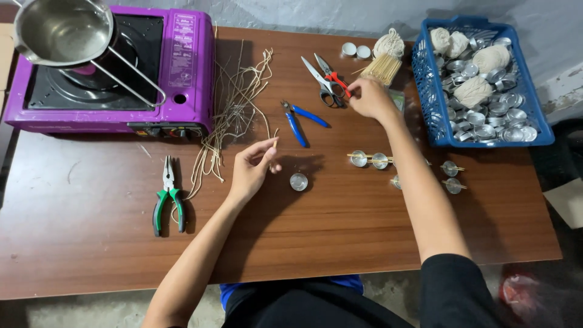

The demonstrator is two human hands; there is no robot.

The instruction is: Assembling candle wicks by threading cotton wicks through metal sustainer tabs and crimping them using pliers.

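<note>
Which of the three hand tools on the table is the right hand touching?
The orange-handled scissors; the right hand reaches their handles, while both pliers lie untouched.

This looks like a small home craft workshop set up for candle making. A worn wooden surface [91, 243] stands against a rough, patchy wall [316, 12] over a bare concrete floor. On it sit a purple portable stove [182, 67] with a steel melting pot [61, 30], loose wick strings [234, 103], green-handled pliers [168, 203], blue cutters [300, 118], scissors [328, 82], and a blue plastic basket [425, 91] filled with small metal cups and balls of twine.
</note>
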